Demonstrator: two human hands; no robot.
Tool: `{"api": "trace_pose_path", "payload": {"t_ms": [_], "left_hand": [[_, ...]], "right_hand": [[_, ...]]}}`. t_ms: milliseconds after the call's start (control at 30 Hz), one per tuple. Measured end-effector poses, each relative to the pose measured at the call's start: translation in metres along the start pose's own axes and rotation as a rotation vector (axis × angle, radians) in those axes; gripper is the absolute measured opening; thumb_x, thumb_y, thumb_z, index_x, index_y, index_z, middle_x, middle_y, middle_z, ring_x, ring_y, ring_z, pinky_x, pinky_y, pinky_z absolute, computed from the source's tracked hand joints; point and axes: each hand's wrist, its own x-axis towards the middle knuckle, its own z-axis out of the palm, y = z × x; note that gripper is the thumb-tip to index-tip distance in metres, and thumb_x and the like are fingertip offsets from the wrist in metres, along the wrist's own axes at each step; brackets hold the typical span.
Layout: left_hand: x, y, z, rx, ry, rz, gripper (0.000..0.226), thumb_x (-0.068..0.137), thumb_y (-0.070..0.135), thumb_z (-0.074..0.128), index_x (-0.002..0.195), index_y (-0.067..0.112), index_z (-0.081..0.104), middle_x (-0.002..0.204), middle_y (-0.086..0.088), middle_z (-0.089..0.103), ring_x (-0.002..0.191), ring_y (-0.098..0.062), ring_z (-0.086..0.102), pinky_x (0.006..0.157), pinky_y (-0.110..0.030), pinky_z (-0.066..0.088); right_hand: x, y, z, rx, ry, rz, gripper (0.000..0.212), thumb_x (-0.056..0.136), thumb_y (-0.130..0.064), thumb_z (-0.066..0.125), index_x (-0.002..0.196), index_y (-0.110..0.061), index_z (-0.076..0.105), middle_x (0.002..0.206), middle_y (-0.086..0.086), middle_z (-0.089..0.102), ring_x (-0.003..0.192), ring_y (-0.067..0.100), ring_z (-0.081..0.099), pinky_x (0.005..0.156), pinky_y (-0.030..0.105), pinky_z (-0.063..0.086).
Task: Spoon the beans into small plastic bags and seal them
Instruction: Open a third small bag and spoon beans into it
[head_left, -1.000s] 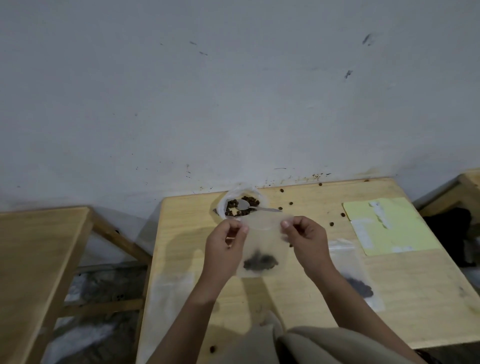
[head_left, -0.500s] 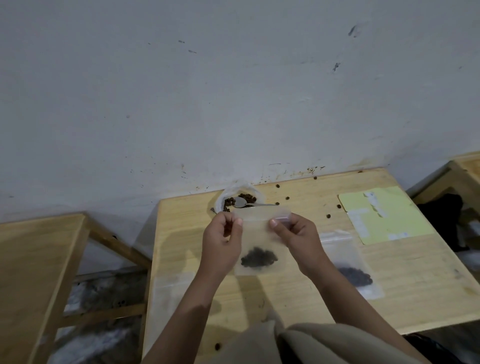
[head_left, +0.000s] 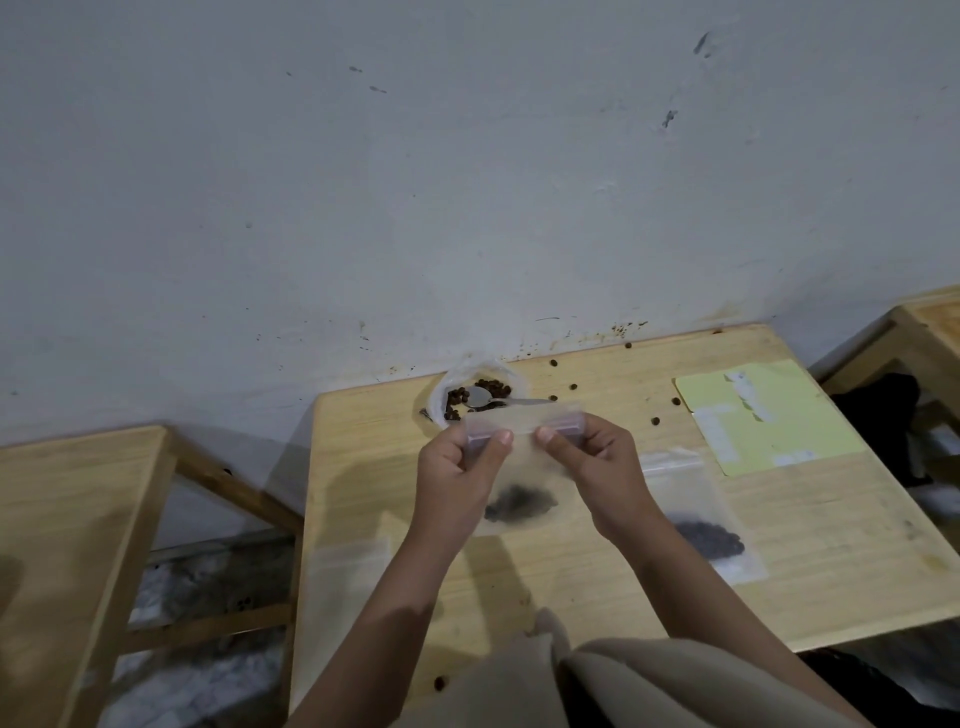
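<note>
Left hand (head_left: 457, 478) and right hand (head_left: 597, 462) both pinching the top strip of a small clear bag (head_left: 524, 467), thumbs close together near the middle. Bag held up over the table (head_left: 779, 587), beans (head_left: 519, 504) at its bottom. Thumbs nearer each other than half a second ago. Bean bowl (head_left: 467, 400) with spoon (head_left: 480, 397) just behind.

Place: I read this as a plain, bare workroom, more makeshift packing spot than kitchen or lab.
Wall: I see a grey-white plaster wall (head_left: 467, 182), scuffed and speckled with dark marks near its base.
Furniture: I see a bare light-wood counter (head_left: 810, 566) pushed against the wall, with similar wooden pieces at left (head_left: 67, 519) and right (head_left: 930, 322).
Floor: I see only rough grey ground (head_left: 208, 670) between them, blurred.
</note>
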Motion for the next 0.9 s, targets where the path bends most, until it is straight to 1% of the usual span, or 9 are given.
{"api": "trace_pose_path", "payload": {"t_ms": [100,200,267,400,500,667,733,800,900], "left_hand": [[0.002,0.000,-0.001,0.012,0.027,0.009,0.009,0.087,0.006,0.064,0.084,0.014,0.069,0.074,0.003,0.073,0.073,-0.011,0.068,0.068,-0.025,0.056],[0.002,0.001,-0.001,0.019,0.010,0.022,0.009,0.087,0.006,0.064,0.088,0.014,0.069,0.081,-0.003,0.073,0.079,-0.017,0.069,0.074,-0.033,0.056],[-0.001,0.002,0.000,0.008,0.000,0.032,0.012,0.087,0.006,0.064,0.089,0.017,0.068,0.083,0.000,0.074,0.082,-0.014,0.069,0.076,-0.029,0.057],[-0.005,0.003,0.000,-0.049,-0.039,0.028,0.015,0.086,0.003,0.064,0.091,0.017,0.068,0.084,0.005,0.074,0.084,-0.011,0.069,0.073,-0.021,0.054],[-0.006,0.000,0.000,-0.034,-0.052,0.060,0.016,0.085,0.002,0.065,0.093,0.016,0.069,0.087,0.000,0.074,0.086,-0.015,0.070,0.075,-0.023,0.054],[-0.004,-0.003,0.001,0.030,-0.009,0.086,0.011,0.084,0.007,0.068,0.088,0.016,0.070,0.085,-0.003,0.074,0.084,-0.016,0.069,0.078,-0.031,0.055],[-0.002,-0.004,0.000,0.006,0.014,0.049,0.010,0.082,0.007,0.070,0.084,0.017,0.071,0.082,-0.002,0.074,0.081,-0.016,0.070,0.077,-0.032,0.056],[-0.002,-0.006,-0.001,-0.040,0.017,0.018,0.012,0.080,0.004,0.071,0.080,0.016,0.072,0.077,-0.001,0.074,0.075,-0.015,0.070,0.073,-0.030,0.057],[-0.002,-0.009,0.002,-0.096,0.004,-0.032,0.003,0.076,0.004,0.073,0.075,0.007,0.072,0.068,0.000,0.071,0.066,-0.013,0.065,0.065,-0.026,0.054]], "right_hand": [[-0.002,-0.001,0.002,-0.014,0.005,0.034,0.013,0.083,-0.005,0.065,0.094,-0.006,0.071,0.094,0.018,0.072,0.087,0.027,0.068,0.074,0.035,0.055],[-0.005,-0.003,0.005,-0.010,-0.007,0.046,0.018,0.078,-0.007,0.069,0.096,-0.002,0.071,0.095,0.018,0.072,0.088,0.027,0.069,0.074,0.034,0.055],[-0.006,-0.004,0.005,-0.011,-0.013,0.047,0.024,0.076,-0.008,0.070,0.099,0.001,0.070,0.096,0.019,0.072,0.091,0.029,0.069,0.076,0.035,0.055],[-0.006,-0.007,0.003,-0.017,-0.041,0.023,0.023,0.079,-0.002,0.068,0.101,0.003,0.069,0.098,0.021,0.071,0.094,0.032,0.068,0.080,0.034,0.055],[-0.007,-0.008,0.003,-0.027,-0.060,-0.003,0.019,0.079,0.000,0.067,0.099,0.002,0.070,0.097,0.020,0.072,0.093,0.032,0.069,0.082,0.034,0.056],[-0.013,-0.003,0.002,-0.034,-0.020,0.009,0.011,0.082,-0.006,0.066,0.091,-0.006,0.073,0.092,0.013,0.074,0.089,0.023,0.070,0.076,0.027,0.054],[-0.015,-0.002,-0.002,-0.009,0.051,0.041,0.012,0.082,-0.017,0.065,0.086,-0.010,0.074,0.089,0.012,0.073,0.086,0.021,0.068,0.072,0.030,0.053],[-0.015,-0.002,-0.009,-0.002,0.099,0.044,0.020,0.079,-0.024,0.066,0.087,-0.007,0.074,0.090,0.014,0.072,0.088,0.026,0.068,0.074,0.036,0.055],[-0.014,-0.004,-0.016,0.017,0.131,0.014,0.012,0.083,-0.012,0.065,0.077,-0.012,0.076,0.080,0.007,0.072,0.082,0.023,0.066,0.075,0.039,0.054]]}}
